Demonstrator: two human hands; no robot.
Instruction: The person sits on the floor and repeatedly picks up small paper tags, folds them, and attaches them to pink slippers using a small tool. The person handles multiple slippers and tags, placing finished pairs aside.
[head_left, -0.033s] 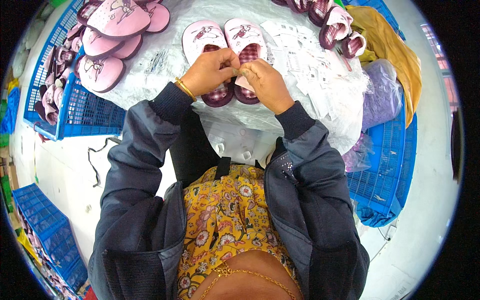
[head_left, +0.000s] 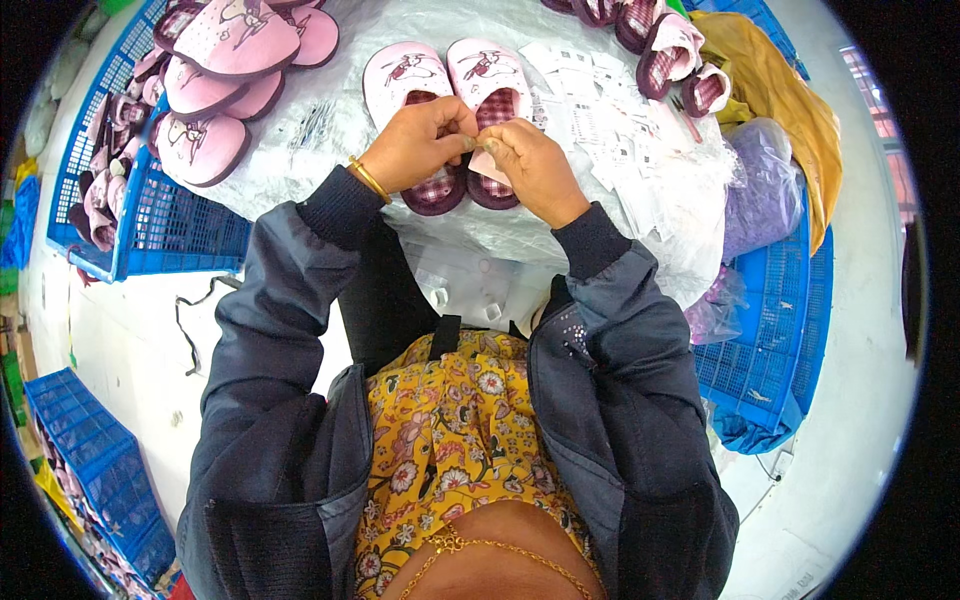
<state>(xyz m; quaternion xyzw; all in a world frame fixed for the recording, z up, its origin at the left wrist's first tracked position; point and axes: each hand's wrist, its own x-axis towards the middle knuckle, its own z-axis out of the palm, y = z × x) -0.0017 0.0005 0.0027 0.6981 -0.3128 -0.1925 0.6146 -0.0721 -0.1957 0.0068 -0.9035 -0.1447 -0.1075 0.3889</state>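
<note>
A pair of pink slippers with dark plaid lining lies side by side in front of me, the left slipper (head_left: 400, 70) and the right slipper (head_left: 487, 65) each bearing a stitched animal figure. Above their openings my left hand (head_left: 418, 142) and my right hand (head_left: 530, 168) meet, fingertips pinched together. What the fingertips hold is too small to make out. A small pale pink tag (head_left: 487, 164) shows just under my right fingers, over the right slipper; whether it is gripped is hidden. Paper labels (head_left: 600, 110) lie spread to the right of the slippers.
Pink slippers (head_left: 205, 150) are piled at the left table edge, beside a blue crate (head_left: 185, 225) holding more. Further slippers (head_left: 668, 55) sit at the far right. Plastic film (head_left: 330, 160) covers the table. A purple bag (head_left: 765, 190) rests by a blue crate (head_left: 745, 370).
</note>
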